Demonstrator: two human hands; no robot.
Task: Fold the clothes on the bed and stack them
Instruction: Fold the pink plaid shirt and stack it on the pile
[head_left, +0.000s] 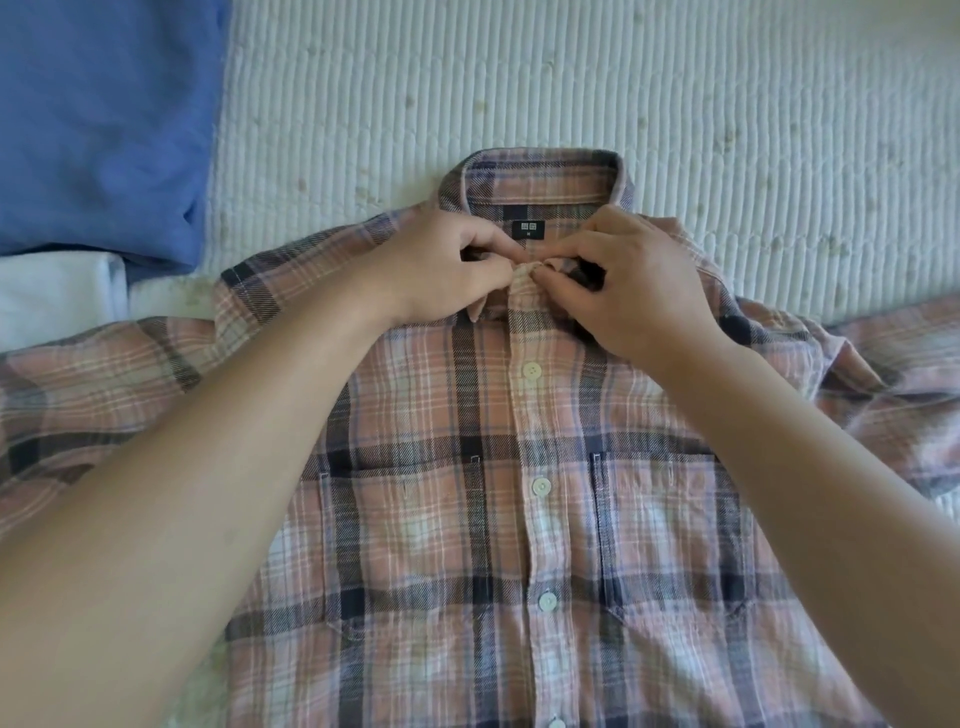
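My left hand (441, 260) and right hand (623, 280) pinch the plaid shirt (467, 519) collar at its top button; no fold yet. Blue garment (104, 130) already folded.

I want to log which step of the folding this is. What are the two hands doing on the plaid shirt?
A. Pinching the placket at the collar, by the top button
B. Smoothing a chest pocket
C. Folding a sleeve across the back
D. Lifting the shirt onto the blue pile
A: the left hand and right hand both pinch the shirt just below its collar.
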